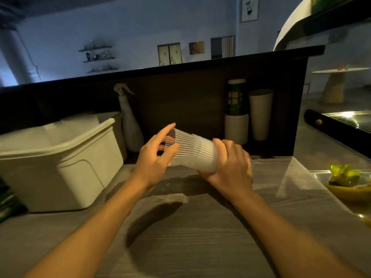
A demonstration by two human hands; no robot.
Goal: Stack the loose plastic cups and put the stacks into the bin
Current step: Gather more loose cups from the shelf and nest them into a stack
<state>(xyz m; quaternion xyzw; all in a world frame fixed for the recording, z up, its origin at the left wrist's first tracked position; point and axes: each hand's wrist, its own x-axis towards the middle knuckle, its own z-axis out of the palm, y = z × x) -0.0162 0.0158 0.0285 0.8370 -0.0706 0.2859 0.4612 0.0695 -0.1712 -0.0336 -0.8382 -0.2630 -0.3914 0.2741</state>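
Two forearms are reaching forward over the counter (180, 237), converging on one stack (192, 151) of ribbed clear cups, which is lying nearly horizontal in the air between the hands. Right hand (230, 163) is curling around the stack's wide end, fingers over the top and palm beneath. Left hand (155, 155) is meeting the narrow end, its fingers only loosely bent, index extended along the cups and thumb touching their side; a firm grip cannot be confirmed. Stack is hovering above the counter, right of the white bin (60, 163) and apart from it. Spray bottle (130, 121) is standing behind the bin.
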